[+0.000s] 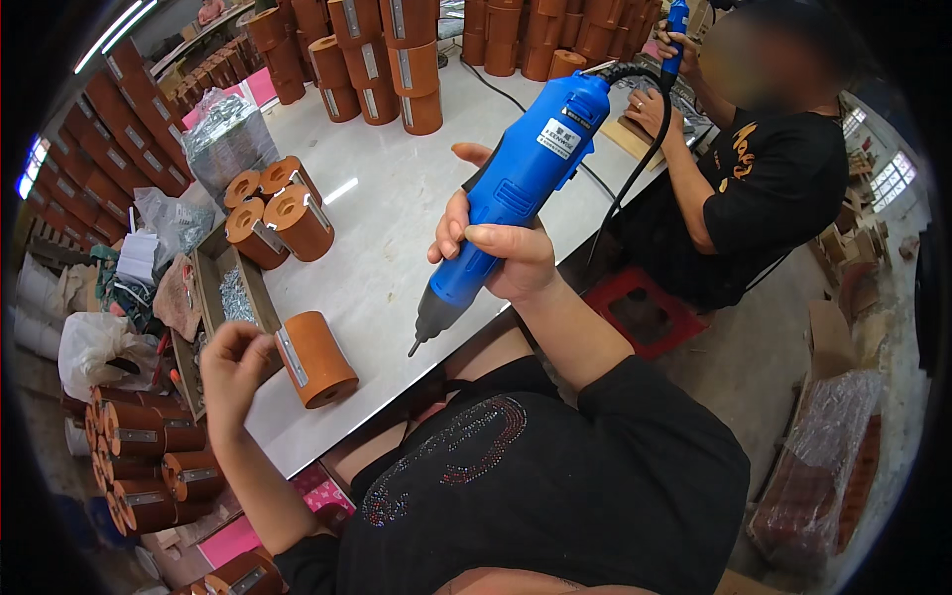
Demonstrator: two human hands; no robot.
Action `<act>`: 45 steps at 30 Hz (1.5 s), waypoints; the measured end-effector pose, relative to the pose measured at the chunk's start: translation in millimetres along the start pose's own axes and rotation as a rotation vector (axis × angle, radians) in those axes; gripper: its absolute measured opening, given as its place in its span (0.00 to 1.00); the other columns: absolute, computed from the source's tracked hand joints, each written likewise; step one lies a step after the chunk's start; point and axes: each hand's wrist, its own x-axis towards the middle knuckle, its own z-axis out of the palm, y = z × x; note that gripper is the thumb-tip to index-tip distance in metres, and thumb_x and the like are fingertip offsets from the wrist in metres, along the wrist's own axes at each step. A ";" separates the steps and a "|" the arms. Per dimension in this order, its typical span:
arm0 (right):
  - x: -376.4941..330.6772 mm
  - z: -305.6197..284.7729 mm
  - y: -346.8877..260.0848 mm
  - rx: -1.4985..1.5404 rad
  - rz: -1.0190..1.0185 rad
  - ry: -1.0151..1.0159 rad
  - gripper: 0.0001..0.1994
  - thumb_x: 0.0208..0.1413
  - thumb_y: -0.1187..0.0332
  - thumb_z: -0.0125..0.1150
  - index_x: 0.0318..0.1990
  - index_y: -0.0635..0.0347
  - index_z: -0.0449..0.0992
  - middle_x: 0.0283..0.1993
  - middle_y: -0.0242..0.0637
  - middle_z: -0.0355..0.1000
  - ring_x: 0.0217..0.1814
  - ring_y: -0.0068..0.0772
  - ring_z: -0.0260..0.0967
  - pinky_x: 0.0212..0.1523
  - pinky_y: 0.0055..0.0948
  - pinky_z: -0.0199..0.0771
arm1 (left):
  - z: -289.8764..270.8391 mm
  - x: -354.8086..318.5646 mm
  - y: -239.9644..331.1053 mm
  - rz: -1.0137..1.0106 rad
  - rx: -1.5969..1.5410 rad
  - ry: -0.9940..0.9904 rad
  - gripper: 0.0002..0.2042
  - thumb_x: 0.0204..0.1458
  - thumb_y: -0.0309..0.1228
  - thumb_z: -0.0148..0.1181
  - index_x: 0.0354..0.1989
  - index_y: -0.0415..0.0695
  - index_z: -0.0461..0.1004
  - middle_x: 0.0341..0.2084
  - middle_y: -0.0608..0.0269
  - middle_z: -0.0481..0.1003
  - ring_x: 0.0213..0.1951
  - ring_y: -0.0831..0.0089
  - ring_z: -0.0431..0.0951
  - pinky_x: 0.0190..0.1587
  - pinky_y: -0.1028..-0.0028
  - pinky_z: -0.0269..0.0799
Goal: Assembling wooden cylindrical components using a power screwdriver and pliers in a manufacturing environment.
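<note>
A blue electric screwdriver [516, 178] is gripped in my right hand [516, 260], its dark tip slanting down to the left above the table. Below and left of that tip, a brown-orange hollow cylinder [325, 362] lies on its side, with a silver metal strip [292, 357] along it. My left hand [233, 369] is at the strip's upper end, thumb and fingers pinched together. Whatever that pinch may hold is too small to make out. Beside this hand, a wooden tray [210, 280] contains many small silver screws [236, 297].
Several upright cylinders [297, 220] stand behind the tray, next to a plastic-wrapped block [230, 144]. Taller stacks [415, 74] line the white table's [397, 198] far side. A co-worker [773, 169] at right holds another blue screwdriver [677, 35]. A red stool [643, 309] and a black cable [650, 149] are nearby.
</note>
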 end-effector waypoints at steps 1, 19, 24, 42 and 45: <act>1.4 1.8 0.7 -0.009 -0.014 -0.014 0.34 0.41 0.73 0.56 0.60 0.62 0.52 0.28 0.37 0.66 0.30 0.34 0.69 0.40 0.41 0.72 | 10.4 -8.4 3.9 0.003 -0.061 -0.048 0.03 0.47 0.20 0.59 0.28 0.36 0.71 0.21 0.69 0.72 0.24 0.83 0.71 0.28 0.82 0.67; 8.7 27.2 -5.8 0.149 -0.113 -0.189 0.25 0.42 0.67 0.57 0.51 0.63 0.63 0.30 0.29 0.60 0.34 0.24 0.60 0.43 0.30 0.59 | 103.9 -60.8 7.1 0.227 -0.231 0.006 0.04 0.48 0.17 0.56 0.32 0.34 0.73 0.27 0.61 0.76 0.29 0.79 0.75 0.31 0.80 0.72; 11.9 23.0 -0.6 0.206 -0.034 -0.218 0.20 0.40 0.67 0.57 0.43 0.63 0.66 0.29 0.29 0.60 0.33 0.23 0.60 0.42 0.28 0.59 | 100.8 -63.7 7.5 0.210 -0.256 0.021 0.03 0.49 0.19 0.57 0.32 0.35 0.74 0.28 0.62 0.76 0.29 0.80 0.75 0.32 0.81 0.72; 17.2 25.4 4.3 0.119 -0.076 -0.680 0.34 0.46 0.67 0.54 0.63 0.60 0.50 0.34 0.33 0.63 0.35 0.28 0.63 0.42 0.37 0.64 | 94.6 -65.0 8.3 0.145 -0.283 -0.077 0.04 0.49 0.21 0.57 0.31 0.35 0.75 0.25 0.61 0.77 0.28 0.78 0.76 0.32 0.79 0.71; 19.9 30.4 -0.1 0.053 -0.077 -0.783 0.36 0.44 0.69 0.58 0.63 0.60 0.50 0.33 0.33 0.65 0.32 0.29 0.66 0.38 0.34 0.67 | 93.4 -65.7 10.2 0.090 -0.260 -0.151 0.04 0.50 0.21 0.56 0.32 0.34 0.75 0.26 0.61 0.77 0.29 0.78 0.75 0.33 0.79 0.71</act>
